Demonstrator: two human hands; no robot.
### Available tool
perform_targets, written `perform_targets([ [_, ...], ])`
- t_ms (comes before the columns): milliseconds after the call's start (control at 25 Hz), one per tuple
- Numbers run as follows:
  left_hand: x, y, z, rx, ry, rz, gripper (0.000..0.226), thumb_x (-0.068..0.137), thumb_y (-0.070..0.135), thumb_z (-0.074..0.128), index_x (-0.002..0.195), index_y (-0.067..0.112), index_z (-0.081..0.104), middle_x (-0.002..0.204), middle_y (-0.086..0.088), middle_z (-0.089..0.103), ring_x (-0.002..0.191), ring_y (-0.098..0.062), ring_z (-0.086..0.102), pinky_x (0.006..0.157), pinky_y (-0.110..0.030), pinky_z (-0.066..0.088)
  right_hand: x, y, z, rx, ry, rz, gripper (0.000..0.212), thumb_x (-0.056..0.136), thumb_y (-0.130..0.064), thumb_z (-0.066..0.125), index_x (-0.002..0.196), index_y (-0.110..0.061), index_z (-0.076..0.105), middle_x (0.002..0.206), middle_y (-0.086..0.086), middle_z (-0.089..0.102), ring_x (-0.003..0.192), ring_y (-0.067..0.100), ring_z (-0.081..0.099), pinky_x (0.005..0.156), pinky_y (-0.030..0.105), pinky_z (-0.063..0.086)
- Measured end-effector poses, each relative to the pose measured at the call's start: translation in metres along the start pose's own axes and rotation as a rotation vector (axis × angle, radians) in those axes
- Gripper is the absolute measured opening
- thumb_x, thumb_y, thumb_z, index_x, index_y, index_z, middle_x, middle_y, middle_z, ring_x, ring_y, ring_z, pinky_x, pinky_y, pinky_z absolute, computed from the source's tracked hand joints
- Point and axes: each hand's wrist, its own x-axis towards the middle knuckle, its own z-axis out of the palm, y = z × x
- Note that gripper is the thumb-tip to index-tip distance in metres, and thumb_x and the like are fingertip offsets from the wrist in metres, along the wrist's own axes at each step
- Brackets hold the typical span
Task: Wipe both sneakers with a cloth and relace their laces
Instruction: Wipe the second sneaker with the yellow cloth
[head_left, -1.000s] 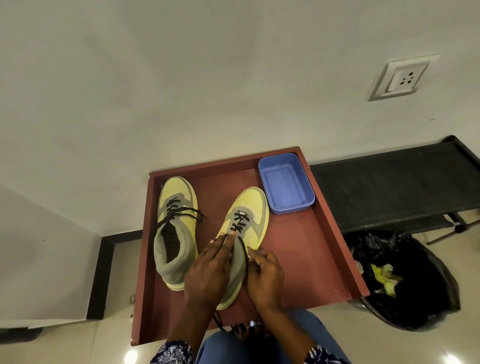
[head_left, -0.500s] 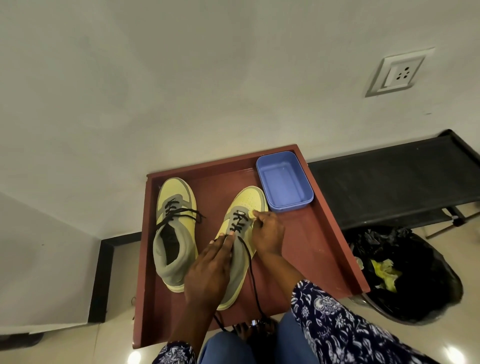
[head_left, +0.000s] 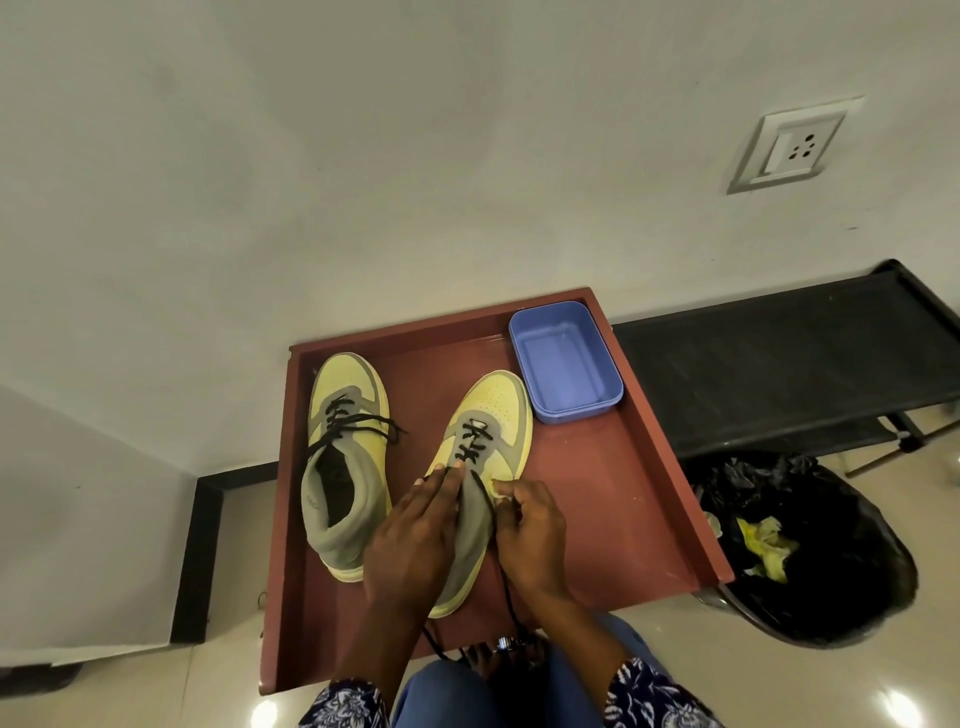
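Two yellow-and-grey sneakers stand on a reddish-brown tray (head_left: 644, 499). The left sneaker (head_left: 347, 457) is laced, its black lace ends loose across the top. The right sneaker (head_left: 488, 431) has black lacing only over its front eyelets. My left hand (head_left: 413, 540) lies flat over that shoe's tongue and collar, fingertips at the lacing. My right hand (head_left: 530, 530) pinches the black lace (head_left: 501, 566) at the shoe's right side; the lace trails down off the tray toward my lap. No cloth is visible.
A blue plastic tub (head_left: 563, 361) sits at the tray's back right corner, close to the right sneaker's toe. Right of the tray are a black bench (head_left: 779, 364) and a bin with a black bag (head_left: 810, 545). A white wall with a socket (head_left: 792, 145) is behind.
My right hand went forward to the front eyelets half a second ago, then drew back to the shoe's right side with the lace. My left hand stayed on the shoe.
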Motion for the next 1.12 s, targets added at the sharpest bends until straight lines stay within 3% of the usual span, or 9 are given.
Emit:
perform_targets([
  [160,0.000,-0.001,0.001,-0.003,0.001,-0.001,0.041,0.087,0.025,0.038,0.117,0.018,0.065,0.112,0.000,0.069,0.099,-0.015,0.067,0.075,-0.024,0.055,0.027,0.000,0.001,-0.019,0.053,0.149,0.024,0.083,0.007,0.051,0.097,-0.003,0.069,0.103,0.014,0.065,0.097,0.024,0.060,0.079,0.006,0.032],
  [320,-0.001,-0.003,0.002,-0.006,-0.004,0.007,0.041,0.088,0.025,0.038,0.119,0.018,0.063,0.114,0.000,0.068,0.102,-0.017,0.066,0.078,-0.027,0.055,0.067,-0.004,0.004,-0.047,0.091,0.201,0.024,0.085,0.004,0.051,0.100,-0.003,0.069,0.107,0.014,0.066,0.102,0.026,0.060,0.088,0.019,0.039],
  [480,0.000,0.000,-0.001,0.013,-0.010,-0.012,0.041,0.086,0.026,0.039,0.118,0.019,0.064,0.111,-0.001,0.069,0.099,-0.018,0.068,0.071,-0.026,0.056,0.084,-0.004,0.004,-0.051,0.093,0.222,0.025,0.086,0.004,0.050,0.101,-0.004,0.069,0.109,0.013,0.067,0.104,0.027,0.061,0.092,0.026,0.043],
  [680,0.000,-0.001,0.001,-0.001,-0.019,-0.018,0.042,0.086,0.024,0.038,0.118,0.018,0.064,0.112,0.000,0.069,0.099,-0.018,0.068,0.072,-0.026,0.056,0.053,-0.002,0.004,-0.044,0.060,0.275,0.026,0.084,0.004,0.050,0.101,-0.004,0.068,0.107,0.012,0.068,0.102,0.025,0.060,0.081,0.013,0.035],
  [960,0.001,0.002,-0.002,-0.001,-0.034,-0.016,0.043,0.084,0.020,0.037,0.116,0.017,0.065,0.109,0.001,0.070,0.096,-0.017,0.069,0.070,-0.025,0.056,-0.023,0.011,0.025,0.162,0.035,0.525,0.023,0.085,0.001,0.053,0.096,-0.012,0.067,0.102,0.006,0.070,0.099,0.025,0.063,0.093,0.036,0.049],
  [1120,0.003,0.004,-0.007,-0.005,-0.037,-0.015,0.048,0.078,0.015,0.035,0.115,0.017,0.066,0.108,0.001,0.071,0.093,-0.015,0.069,0.065,-0.023,0.056,-0.027,0.015,0.026,0.242,0.011,0.583,0.023,0.084,-0.001,0.056,0.090,-0.021,0.065,0.098,0.005,0.070,0.093,0.024,0.064,0.089,0.042,0.052],
])
